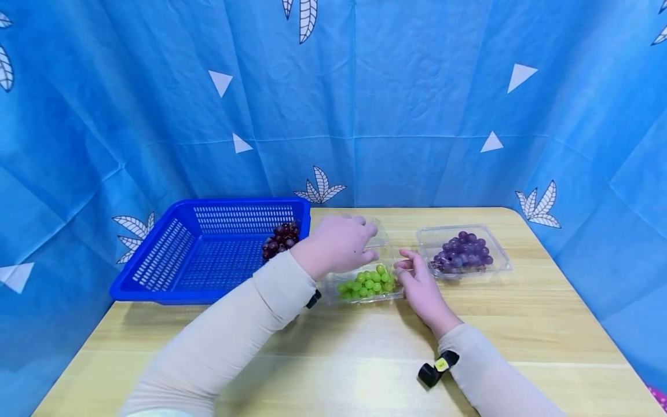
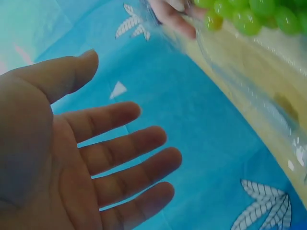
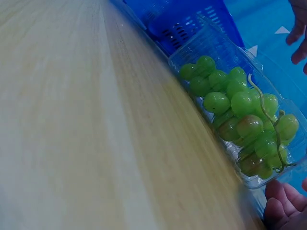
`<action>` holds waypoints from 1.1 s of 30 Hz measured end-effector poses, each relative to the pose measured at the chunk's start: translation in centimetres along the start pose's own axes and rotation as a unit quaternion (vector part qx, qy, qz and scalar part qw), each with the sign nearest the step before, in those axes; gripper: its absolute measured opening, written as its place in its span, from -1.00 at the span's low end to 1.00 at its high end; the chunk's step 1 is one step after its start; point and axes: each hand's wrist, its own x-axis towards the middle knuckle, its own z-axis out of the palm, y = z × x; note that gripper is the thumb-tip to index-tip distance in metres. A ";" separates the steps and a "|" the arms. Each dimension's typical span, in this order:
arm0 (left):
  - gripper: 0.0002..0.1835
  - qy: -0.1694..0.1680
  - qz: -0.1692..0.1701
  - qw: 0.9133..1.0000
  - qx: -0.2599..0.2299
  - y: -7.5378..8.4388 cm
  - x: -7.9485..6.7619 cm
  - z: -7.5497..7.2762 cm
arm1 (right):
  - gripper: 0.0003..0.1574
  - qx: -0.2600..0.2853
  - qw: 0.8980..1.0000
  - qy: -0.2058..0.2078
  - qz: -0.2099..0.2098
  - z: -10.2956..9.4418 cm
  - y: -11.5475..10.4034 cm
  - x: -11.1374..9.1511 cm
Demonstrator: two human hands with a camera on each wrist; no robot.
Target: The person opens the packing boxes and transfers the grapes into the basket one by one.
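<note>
A bunch of green grapes (image 1: 367,284) lies in a clear plastic container (image 3: 283,103), whose raised lid (image 1: 383,234) stands at the back in the head view. Over the container is my left hand (image 1: 339,243), palm toward it; the left wrist view shows the same hand (image 2: 96,158) with fingers spread and nothing in them. My right hand (image 1: 422,289) is at the container's right end. In the right wrist view its fingertips (image 3: 276,203) are right at the container's corner, below the grape stem (image 3: 273,122).
A blue perforated basket (image 1: 208,295) stands on the left, with dark red grapes (image 1: 281,238) at its right side, partly behind my left arm. To the right, another clear container (image 1: 500,255) holds purple grapes (image 1: 464,252). Blue patterned cloth (image 1: 406,104) hangs behind the wooden table (image 1: 365,359).
</note>
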 end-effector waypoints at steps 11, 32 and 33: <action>-0.33 -0.029 0.000 0.998 -0.047 2.8 1.7 4.8 | -0.32 -0.019 1.000 0.012 -0.009 0.0 0.3 0.1; -0.64 -0.100 -0.006 0.969 -0.226 2.2 4.2 8.5 | -0.28 -0.010 1.000 0.010 0.000 0.1 -0.1 -0.1; -0.62 -0.103 -0.010 0.968 -0.228 2.3 4.3 8.6 | -0.28 -0.008 1.000 0.009 0.001 0.1 -0.1 -0.1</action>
